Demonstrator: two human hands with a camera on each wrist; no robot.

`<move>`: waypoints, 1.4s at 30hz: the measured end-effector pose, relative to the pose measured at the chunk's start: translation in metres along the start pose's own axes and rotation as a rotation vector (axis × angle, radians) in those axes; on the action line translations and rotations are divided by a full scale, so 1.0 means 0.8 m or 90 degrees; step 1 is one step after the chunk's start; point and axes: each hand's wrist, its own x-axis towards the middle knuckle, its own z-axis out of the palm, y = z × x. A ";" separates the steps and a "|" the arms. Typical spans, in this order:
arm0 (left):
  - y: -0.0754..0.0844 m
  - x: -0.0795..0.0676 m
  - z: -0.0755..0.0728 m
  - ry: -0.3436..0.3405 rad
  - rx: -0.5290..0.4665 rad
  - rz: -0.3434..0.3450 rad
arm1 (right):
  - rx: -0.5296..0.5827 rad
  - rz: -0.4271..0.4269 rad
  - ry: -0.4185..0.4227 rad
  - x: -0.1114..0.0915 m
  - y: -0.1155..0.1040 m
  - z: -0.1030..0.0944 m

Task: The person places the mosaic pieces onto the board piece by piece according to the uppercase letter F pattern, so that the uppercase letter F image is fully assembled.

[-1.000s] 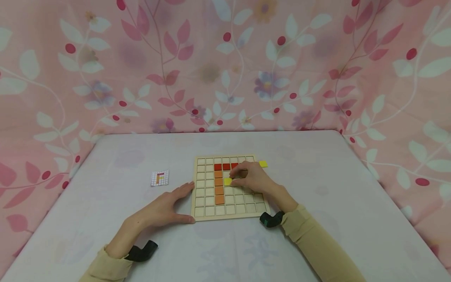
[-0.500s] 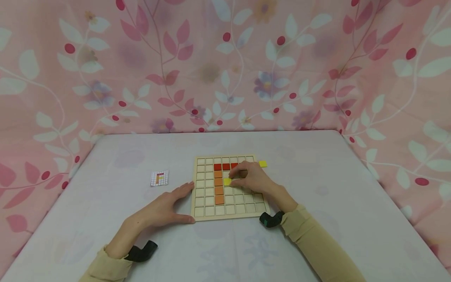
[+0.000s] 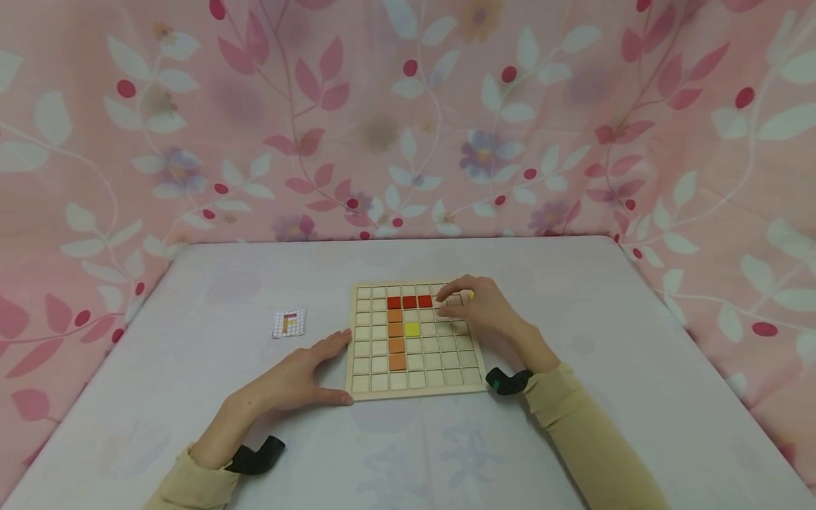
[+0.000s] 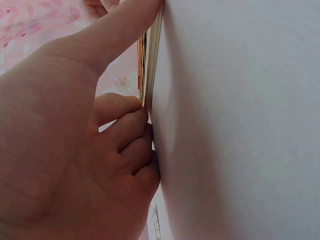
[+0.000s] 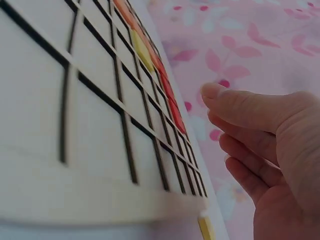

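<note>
A wooden grid board [image 3: 440,361] lies on the table. Red tiles [image 3: 409,302] form a short row near its far side, and orange tiles [image 3: 397,346] run in a column toward me from the row's left end. One yellow tile [image 3: 412,329] sits in a cell right of the column. My left hand [image 3: 287,379] rests at the board's left edge, thumb and fingers touching it. Above the board's far right part hovers my right hand [image 3: 484,304], holding nothing. Just beyond it, a second yellow tile [image 5: 206,228] lies off the board's edge, mostly hidden in the head view.
A small card [image 3: 290,323] printed with a coloured grid pattern lies left of the board. The white-covered table [image 3: 574,425] extends around the board. A pink floral cloth [image 3: 382,127] hangs behind it.
My right hand has let go of the yellow tile in the cell, then moved right and away from me toward the board's far right corner. My left hand stays put.
</note>
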 end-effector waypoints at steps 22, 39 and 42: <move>0.001 0.000 0.002 0.001 -0.005 -0.002 | 0.025 0.080 0.075 -0.009 0.062 -0.050; 0.002 -0.001 -0.001 0.000 0.000 -0.004 | -0.036 0.049 0.101 -0.005 0.074 -0.044; 0.001 -0.001 0.000 0.001 0.000 -0.003 | -0.039 0.050 0.101 -0.005 0.074 -0.044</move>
